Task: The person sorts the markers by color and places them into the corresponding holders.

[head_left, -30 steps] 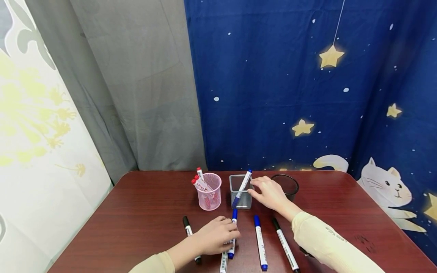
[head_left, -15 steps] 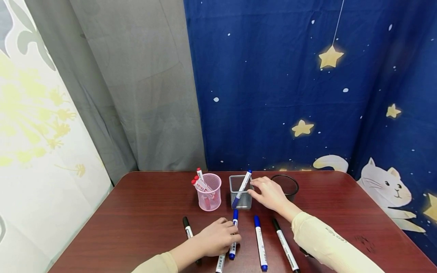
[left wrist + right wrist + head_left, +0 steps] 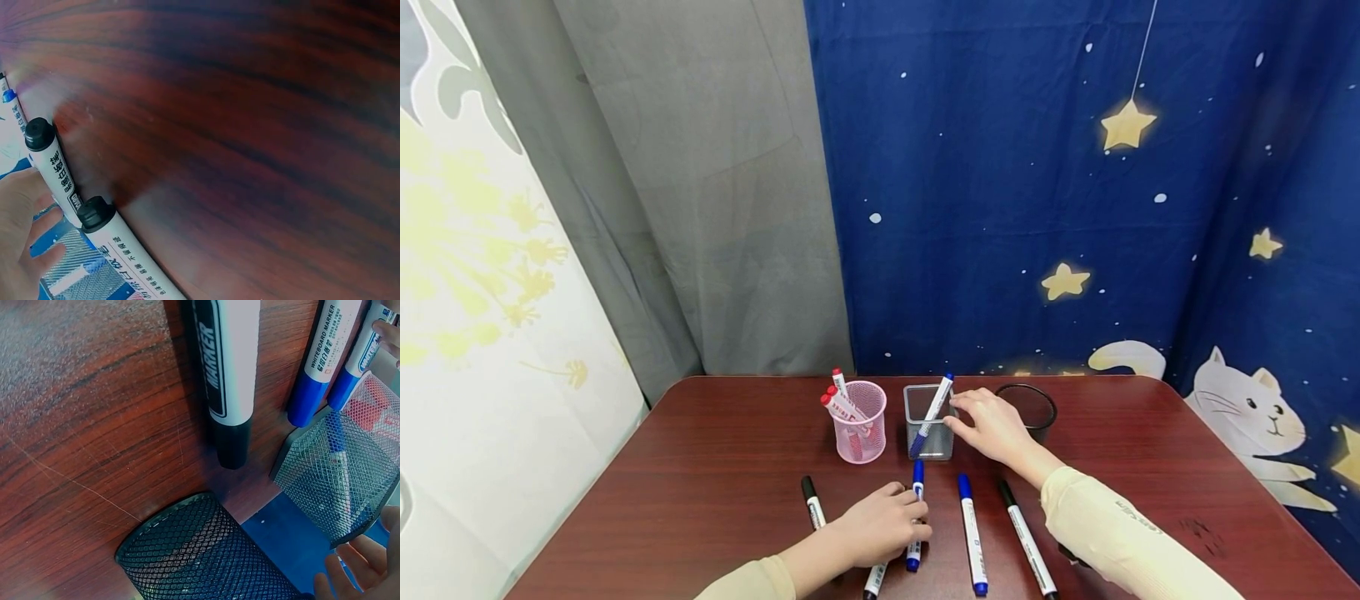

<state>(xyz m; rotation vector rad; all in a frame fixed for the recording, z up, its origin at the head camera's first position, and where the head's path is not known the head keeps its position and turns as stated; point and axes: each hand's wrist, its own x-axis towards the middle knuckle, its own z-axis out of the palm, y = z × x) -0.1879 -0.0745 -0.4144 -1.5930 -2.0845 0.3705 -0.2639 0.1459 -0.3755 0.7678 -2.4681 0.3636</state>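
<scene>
My left hand [image 3: 883, 525] bends its fingers over a blue-capped whiteboard marker [image 3: 917, 479] on the table and grips it; the palm side is hidden in the head view. Under that hand lies a black-ended marker [image 3: 875, 579], partly covered. A second black-capped marker [image 3: 814, 506] is left of the hand. My right hand [image 3: 992, 425] rests its fingertips at the right side of a square grey mesh pen holder [image 3: 931, 450], fingers loosely extended. One blue marker [image 3: 936, 400] leans inside that holder. In the right wrist view the right fingers [image 3: 356, 562] meet the holder's rim.
A pink mesh cup [image 3: 861, 446] with several red markers stands left of the square holder. Behind my right hand is a round black mesh cup [image 3: 1037, 404]. Another blue marker [image 3: 973, 537] and a black marker [image 3: 1028, 542] lie at the table's front right.
My left hand has shifted slightly right and up, and the blue marker under it has turned a little. The black-ended marker beneath has swung left. My right hand has stayed put.
</scene>
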